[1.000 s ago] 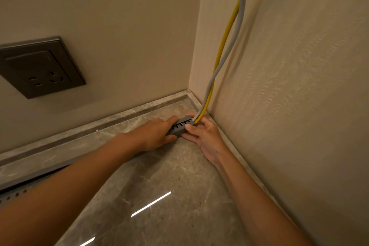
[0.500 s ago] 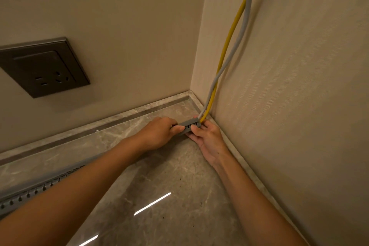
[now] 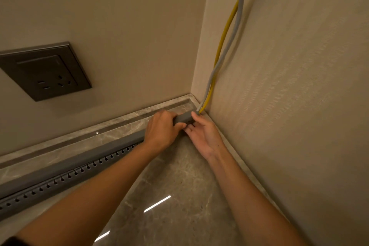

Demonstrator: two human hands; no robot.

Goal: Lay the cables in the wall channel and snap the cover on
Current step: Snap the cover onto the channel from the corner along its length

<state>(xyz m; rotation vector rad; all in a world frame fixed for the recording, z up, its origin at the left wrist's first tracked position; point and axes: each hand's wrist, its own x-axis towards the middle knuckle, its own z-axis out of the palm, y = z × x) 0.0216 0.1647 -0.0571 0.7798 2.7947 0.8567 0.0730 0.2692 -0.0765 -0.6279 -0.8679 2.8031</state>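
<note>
A long grey cable channel (image 3: 65,171) with a row of keyhole slots lies along the foot of the left wall and runs into the room corner. Its grey cover sits on top of it. My left hand (image 3: 162,129) is clamped over the channel near its corner end. My right hand (image 3: 201,132) touches that same end (image 3: 184,118) from the right, thumb on top, fingers below. A yellow cable (image 3: 224,34) and a grey cable (image 3: 229,46) drop down the right wall, cross, and enter the channel's end in the corner.
A dark wall socket (image 3: 47,72) is set in the left wall above the channel. A marble skirting (image 3: 119,124) runs along both walls. The glossy marble floor (image 3: 175,195) spreads below my arms. The right wall (image 3: 289,106) stands close beside my right arm.
The view has shifted so much more of the channel shows at lower left. My hands stay at the corner end; the left has closed further over the top of the channel.
</note>
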